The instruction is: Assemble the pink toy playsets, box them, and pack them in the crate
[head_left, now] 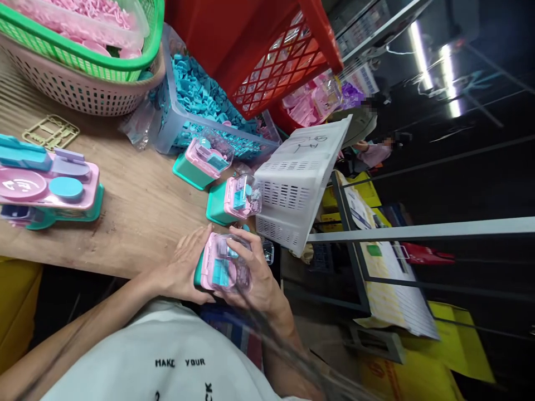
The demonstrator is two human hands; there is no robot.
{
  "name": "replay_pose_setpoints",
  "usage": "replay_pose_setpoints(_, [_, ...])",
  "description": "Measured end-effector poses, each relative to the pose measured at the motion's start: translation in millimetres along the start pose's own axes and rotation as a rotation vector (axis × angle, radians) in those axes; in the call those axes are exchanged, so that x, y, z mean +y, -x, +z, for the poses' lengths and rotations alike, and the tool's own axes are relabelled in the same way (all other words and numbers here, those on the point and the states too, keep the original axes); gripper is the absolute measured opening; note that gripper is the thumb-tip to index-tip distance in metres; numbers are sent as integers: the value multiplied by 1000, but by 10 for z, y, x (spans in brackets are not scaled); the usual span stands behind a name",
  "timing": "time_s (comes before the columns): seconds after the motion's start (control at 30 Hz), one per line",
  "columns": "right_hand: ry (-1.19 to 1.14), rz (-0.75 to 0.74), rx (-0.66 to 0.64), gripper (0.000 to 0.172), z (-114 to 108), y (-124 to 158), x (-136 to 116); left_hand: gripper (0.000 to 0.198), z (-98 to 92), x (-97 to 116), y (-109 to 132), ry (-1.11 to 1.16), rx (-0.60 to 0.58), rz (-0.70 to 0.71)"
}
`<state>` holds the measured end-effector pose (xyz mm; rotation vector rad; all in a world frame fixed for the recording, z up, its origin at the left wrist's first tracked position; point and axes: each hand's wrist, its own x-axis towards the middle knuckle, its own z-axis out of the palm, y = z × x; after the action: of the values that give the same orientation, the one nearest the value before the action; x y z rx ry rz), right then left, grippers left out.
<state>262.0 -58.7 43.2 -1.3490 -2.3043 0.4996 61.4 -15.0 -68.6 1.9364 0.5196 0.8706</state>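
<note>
Near the table's front edge, both hands hold a small toy box (220, 272) with a green base, a pink rim and a clear lid. Pink and blue toy pieces show through the lid. My left hand (186, 264) wraps round the green base side. On the clear lid side lies my right hand (254, 273), its fingers bent over the lid. Just beyond are two similar boxes, one toy box (232, 199) close to my right fingers and another toy box (203, 161) farther back.
At left stands a pink and green toy set (90, 192) beside a beige plastic frame (50, 132). Behind are a clear bin of blue pieces (200, 89), a green basket (125, 71), a red crate (271, 69) and a white basket (288, 186). People sit in the background.
</note>
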Motion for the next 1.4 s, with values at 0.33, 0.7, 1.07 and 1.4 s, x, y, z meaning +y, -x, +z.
replay_pose_setpoints(0.33, [30, -25, -43, 94, -115, -32, -66, 95, -14, 135, -117, -128, 170, 49])
replay_pose_setpoints(0.7, [53, -10, -149, 98, -195, -102, -93, 102, 25, 56, -80, -116, 141, 28])
replay_pose_setpoints(1.07, [102, 29, -303, 100, -344, -332, -313, 99, 51, 47, -74, -59, 164, 26])
replay_pose_setpoints(1.4, [149, 91, -195, 99, -223, -245, -172, 106, -61, -12, -98, -82, 167, -1])
